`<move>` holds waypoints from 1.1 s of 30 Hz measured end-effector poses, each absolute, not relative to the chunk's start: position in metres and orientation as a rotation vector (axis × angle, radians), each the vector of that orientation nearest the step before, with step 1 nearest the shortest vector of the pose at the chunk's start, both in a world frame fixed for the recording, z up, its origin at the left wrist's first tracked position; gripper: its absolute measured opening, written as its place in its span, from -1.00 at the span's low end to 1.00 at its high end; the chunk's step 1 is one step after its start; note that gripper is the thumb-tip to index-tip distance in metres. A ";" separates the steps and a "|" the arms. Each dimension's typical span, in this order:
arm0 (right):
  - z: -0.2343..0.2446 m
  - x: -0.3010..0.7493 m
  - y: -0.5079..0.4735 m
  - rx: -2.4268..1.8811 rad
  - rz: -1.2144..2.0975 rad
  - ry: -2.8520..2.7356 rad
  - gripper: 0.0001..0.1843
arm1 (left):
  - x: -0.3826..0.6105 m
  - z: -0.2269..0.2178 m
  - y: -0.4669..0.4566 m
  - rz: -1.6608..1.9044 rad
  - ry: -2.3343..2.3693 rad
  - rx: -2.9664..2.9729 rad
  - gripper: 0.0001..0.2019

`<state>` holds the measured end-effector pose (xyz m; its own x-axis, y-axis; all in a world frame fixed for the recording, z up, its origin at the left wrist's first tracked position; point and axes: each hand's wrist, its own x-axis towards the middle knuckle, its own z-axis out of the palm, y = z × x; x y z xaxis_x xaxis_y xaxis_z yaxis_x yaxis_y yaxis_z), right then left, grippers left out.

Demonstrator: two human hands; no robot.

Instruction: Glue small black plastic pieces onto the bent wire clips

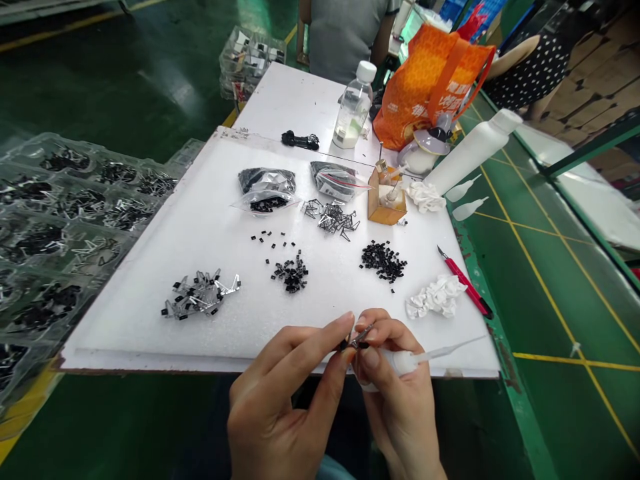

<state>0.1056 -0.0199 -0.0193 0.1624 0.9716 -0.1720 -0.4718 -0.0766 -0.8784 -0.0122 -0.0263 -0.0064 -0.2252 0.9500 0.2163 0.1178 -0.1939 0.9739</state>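
Observation:
My left hand (280,393) pinches a small black component with metal leads (356,341) between thumb and fingertips, just over the front edge of a white foam sheet (150,333). My right hand (395,393) is shut around a white plastic dropper (407,362), whose thin tip points right, and its fingertips touch the component. On the foam lie a pile of black pieces (383,260), a smaller black pile (291,273), leaded components (200,293), a tangle of metal leads (330,217) and plastic bags (266,180).
A small wooden box (386,203) holds little bottles. Nearby are white cloths (436,297), a red craft knife (465,287), a white squeeze bottle (473,152) and an orange bag (430,87). Plastic trays of parts (75,227) lie left. A person (345,40) stands beyond the table.

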 end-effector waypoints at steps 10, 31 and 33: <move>-0.020 0.101 -0.017 -1.009 1.347 -0.571 -0.88 | -0.012 -0.004 -0.024 1.501 1.341 1.367 -0.44; -0.022 0.098 -0.021 -1.045 1.294 -0.561 -0.73 | -0.010 -0.004 -0.025 1.538 1.355 1.469 -0.35; -0.024 0.098 -0.021 -1.051 1.278 -0.574 -0.70 | -0.010 -0.005 -0.025 1.539 1.364 1.466 -0.37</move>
